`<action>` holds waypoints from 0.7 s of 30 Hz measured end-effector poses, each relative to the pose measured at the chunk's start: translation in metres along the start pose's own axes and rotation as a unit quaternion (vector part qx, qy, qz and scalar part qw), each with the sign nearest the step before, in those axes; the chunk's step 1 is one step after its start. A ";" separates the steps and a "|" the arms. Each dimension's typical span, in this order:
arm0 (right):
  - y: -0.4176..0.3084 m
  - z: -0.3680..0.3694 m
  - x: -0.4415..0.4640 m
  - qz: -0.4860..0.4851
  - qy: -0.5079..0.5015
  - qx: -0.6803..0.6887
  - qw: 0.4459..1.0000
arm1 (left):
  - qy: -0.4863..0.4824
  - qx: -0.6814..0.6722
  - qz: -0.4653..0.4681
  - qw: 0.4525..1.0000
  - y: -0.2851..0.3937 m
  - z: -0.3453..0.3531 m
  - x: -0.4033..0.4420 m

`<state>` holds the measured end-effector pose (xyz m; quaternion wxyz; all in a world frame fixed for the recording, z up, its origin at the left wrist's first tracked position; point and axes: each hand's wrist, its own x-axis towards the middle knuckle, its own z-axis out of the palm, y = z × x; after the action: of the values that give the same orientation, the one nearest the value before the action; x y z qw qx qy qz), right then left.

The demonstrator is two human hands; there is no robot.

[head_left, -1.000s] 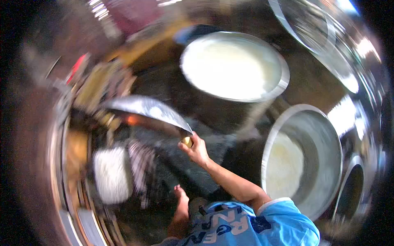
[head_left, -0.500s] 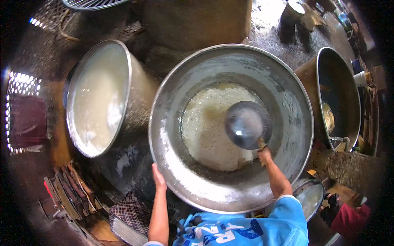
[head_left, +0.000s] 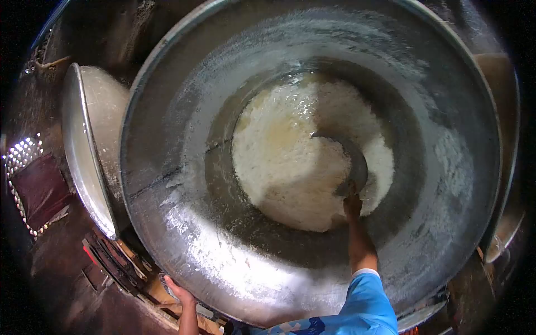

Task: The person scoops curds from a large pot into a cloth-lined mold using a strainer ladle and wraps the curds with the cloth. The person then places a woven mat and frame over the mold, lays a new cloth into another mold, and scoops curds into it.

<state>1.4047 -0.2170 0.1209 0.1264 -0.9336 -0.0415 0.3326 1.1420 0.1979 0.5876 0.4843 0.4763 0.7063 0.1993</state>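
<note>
A very large metal vat (head_left: 184, 128) fills the middle of the view, with a whitish, lumpy mass (head_left: 273, 139) low inside it. My right hand (head_left: 352, 204) reaches down into the vat, its fingers wrapped round the handle of a metal scoop (head_left: 358, 162). The scoop's bowl is partly sunk in the whitish mass, so only its rim and one side show. Outside the vat's lower left rim, my left hand (head_left: 180, 291) rests close to the edge with its fingers apart; whether it touches the rim is unclear.
A second metal vessel (head_left: 89, 151) stands at the left, and another (head_left: 505, 139) at the right edge. Stacked wooden pieces (head_left: 114, 257) lie at the lower left, near a dark red cloth (head_left: 40, 187). Part of a metal rim (head_left: 424, 315) shows at the bottom right.
The view has come closer over the vat. My right hand has lowered the scoop from above the whitish mass down into it. My left hand stays by the rim, lower in view.
</note>
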 end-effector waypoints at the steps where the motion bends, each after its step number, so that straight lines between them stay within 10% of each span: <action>1: -0.006 0.012 0.002 0.001 -0.067 0.028 0.997 | 0.033 0.026 0.026 0.999 -0.002 0.001 0.000; 10: -0.026 0.045 -0.026 -0.014 -0.285 0.229 0.931 | -0.005 0.021 0.035 0.999 0.002 0.010 -0.006; 13: 0.003 0.048 -0.053 -0.364 -0.162 0.266 0.878 | -0.046 -0.042 0.010 0.998 0.004 0.018 -0.007; 16: -0.048 -0.059 -0.091 -0.092 -0.335 0.354 0.868 | -0.008 0.014 0.016 1.000 0.002 0.013 -0.003; 21: -0.103 -0.203 -0.152 0.005 -0.411 0.266 0.872 | -0.052 -0.044 0.025 0.997 -0.005 0.013 0.006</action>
<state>1.4158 -0.1847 0.3926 0.3397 -0.6439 0.0045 0.6855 1.1503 0.1982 0.5747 0.5355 0.4820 0.6585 0.2175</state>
